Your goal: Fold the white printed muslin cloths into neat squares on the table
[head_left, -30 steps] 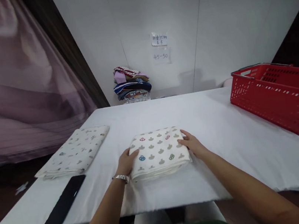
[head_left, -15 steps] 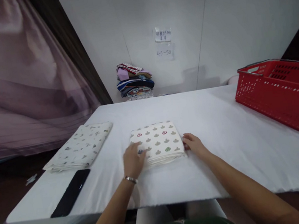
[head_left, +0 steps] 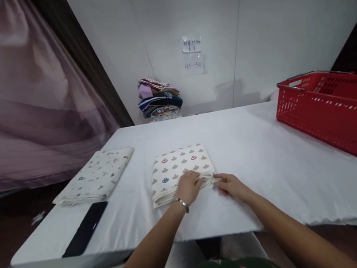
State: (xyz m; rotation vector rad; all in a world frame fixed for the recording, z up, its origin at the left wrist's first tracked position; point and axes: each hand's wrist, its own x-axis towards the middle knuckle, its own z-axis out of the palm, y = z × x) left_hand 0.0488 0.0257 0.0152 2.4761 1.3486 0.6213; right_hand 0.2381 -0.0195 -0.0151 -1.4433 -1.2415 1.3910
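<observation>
A folded cream cloth (head_left: 177, 168) with small coloured prints lies on the white table (head_left: 255, 176) in front of me. My left hand (head_left: 189, 187), with a bracelet on the wrist, rests on the cloth's near right part, fingers curled over its edge. My right hand (head_left: 229, 184) is just beside it at the near right corner, fingertips pinching the cloth's edge. A second folded pale cloth (head_left: 95, 175) with small prints lies to the left.
A black phone (head_left: 85, 228) lies near the table's front left edge. A red plastic basket (head_left: 336, 110) stands at the right. A pile of folded colourful fabrics (head_left: 159, 99) sits by the back wall. A mauve curtain (head_left: 15, 95) hangs at the left.
My left hand has moved from the cloth's left side across to its near right edge, close to my right hand. The cloth has shifted slightly away from me.
</observation>
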